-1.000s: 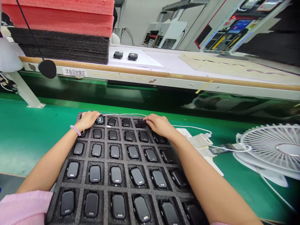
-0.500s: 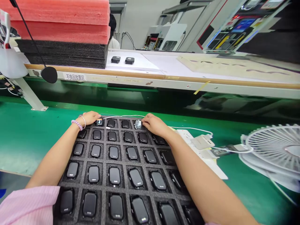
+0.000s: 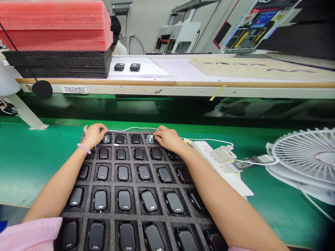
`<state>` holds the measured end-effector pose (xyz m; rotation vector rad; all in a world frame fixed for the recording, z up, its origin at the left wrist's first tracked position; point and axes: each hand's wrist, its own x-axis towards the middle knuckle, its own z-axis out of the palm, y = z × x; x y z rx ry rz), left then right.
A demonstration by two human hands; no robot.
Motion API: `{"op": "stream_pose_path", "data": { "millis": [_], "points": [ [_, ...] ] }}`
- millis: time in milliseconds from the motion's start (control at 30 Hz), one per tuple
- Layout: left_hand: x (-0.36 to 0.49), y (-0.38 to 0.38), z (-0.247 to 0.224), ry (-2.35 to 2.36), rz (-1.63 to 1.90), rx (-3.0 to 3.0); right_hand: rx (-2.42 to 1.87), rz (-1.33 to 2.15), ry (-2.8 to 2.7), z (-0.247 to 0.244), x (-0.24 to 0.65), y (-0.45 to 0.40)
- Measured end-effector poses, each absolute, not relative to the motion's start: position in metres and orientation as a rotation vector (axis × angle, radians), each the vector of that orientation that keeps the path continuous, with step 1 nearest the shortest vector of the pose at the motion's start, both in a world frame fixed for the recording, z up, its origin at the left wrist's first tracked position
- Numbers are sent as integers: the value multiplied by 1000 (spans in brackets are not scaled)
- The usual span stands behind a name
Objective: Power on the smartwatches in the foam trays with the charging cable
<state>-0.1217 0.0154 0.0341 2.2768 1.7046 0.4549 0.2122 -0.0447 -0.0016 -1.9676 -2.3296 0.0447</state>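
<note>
A dark grey foam tray (image 3: 111, 188) lies in front of me, holding rows of black strapless smartwatches (image 3: 124, 200), screens up. In the far row, my left hand (image 3: 94, 134) has its fingers bent and thumb close to the index finger, at the upper edge of a lit smartwatch (image 3: 106, 139). The fingertips partly cover that watch. Further right in this row, my right hand (image 3: 167, 137) pinches the right edge of another lit smartwatch (image 3: 149, 139). Two dark watches (image 3: 135, 139) sit between them. My right forearm hides part of the tray's right side.
A white cable (image 3: 141, 128) runs behind the tray to a power strip (image 3: 202, 148) and white adapter (image 3: 222, 153). A white fan (image 3: 303, 157) stands at right. Red foam (image 3: 54, 21) and black foam (image 3: 57, 64) are stacked on the shelf (image 3: 167, 75), beside two small black devices (image 3: 135, 67). A person (image 3: 119, 45) is behind.
My left hand has shifted from the watch's side to its upper left, fingers more curled. My right hand stays at its watch. The camera view has swung slightly right.
</note>
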Motion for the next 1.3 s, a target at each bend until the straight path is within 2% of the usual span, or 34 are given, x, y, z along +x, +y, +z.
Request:
{"op": "stream_pose_path", "data": {
  "millis": [133,367,600,867,1300],
  "points": [
    [-102,2,32,1384,638,2367,-1971,59,-2327,0,211,-46],
    [-90,-5,27,1162,261,2652,-1981,72,-2320,5,206,-49],
    [-83,-3,35,1066,57,3076,-1964,10,-2308,13,201,-54],
    [-92,1,31,1216,293,2680,-1981,-3,-2286,16,198,-56],
    [-93,10,15,1333,197,2475,-1994,-126,-2229,21,193,-58]
  ]
}}
